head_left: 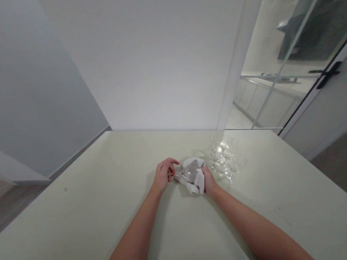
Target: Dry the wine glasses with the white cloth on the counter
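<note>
I saw the glass [191, 172] between the hands, long axis nine-to-three o'clock | left hand [165, 174] gripped its foot | right hand [209, 180] clasped cloth [201, 181] round its bowl, nearer the clear glasses [224, 157], two o'clock.

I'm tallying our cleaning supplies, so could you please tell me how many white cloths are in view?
1: the white cloth is in the right hand, bunched partly around the bowl of a clear stemmed glass.
</note>
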The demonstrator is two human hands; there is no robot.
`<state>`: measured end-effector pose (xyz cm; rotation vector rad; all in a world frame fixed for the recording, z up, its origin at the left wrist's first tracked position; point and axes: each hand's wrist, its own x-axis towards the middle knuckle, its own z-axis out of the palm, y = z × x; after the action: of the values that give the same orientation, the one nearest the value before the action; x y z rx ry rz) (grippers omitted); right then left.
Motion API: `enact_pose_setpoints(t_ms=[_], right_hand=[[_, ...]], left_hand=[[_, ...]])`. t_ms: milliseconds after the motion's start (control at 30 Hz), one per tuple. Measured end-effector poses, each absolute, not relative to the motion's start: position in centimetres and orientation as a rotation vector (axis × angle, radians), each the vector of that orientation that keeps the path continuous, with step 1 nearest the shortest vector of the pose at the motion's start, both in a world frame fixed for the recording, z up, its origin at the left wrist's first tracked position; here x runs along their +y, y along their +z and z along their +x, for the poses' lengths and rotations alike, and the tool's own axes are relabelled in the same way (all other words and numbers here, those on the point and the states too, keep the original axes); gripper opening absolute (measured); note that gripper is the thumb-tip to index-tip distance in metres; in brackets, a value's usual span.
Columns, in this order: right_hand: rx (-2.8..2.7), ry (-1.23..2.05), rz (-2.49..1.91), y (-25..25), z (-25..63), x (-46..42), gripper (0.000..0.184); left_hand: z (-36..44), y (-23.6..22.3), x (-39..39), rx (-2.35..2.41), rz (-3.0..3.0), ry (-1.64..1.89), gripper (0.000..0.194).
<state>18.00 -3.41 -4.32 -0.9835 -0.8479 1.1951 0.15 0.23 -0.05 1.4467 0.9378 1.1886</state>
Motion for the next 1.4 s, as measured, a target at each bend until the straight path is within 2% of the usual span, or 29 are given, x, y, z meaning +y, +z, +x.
enact_pose_setpoints(t_ms=[167, 367, 1400], right_hand=[[-0.736, 1.276, -0.966, -4.2, 17.8, -3.2, 0.034], [-0.770, 1.209, -1.001, -4.9, 18.0, -2.8, 0.029], [-0.687, 1.265, -0.961, -4.1, 18.0, -3.1, 0.026]], left_hand=[[0.2, -0.1, 0.3, 0.936, 1.438, 1.189, 0.050], [0.1, -0.1, 0.2, 0.951, 1.437, 1.197, 0.050], [0.6, -0.5, 0.4, 0.940, 1.417, 1.130, 0.051]])
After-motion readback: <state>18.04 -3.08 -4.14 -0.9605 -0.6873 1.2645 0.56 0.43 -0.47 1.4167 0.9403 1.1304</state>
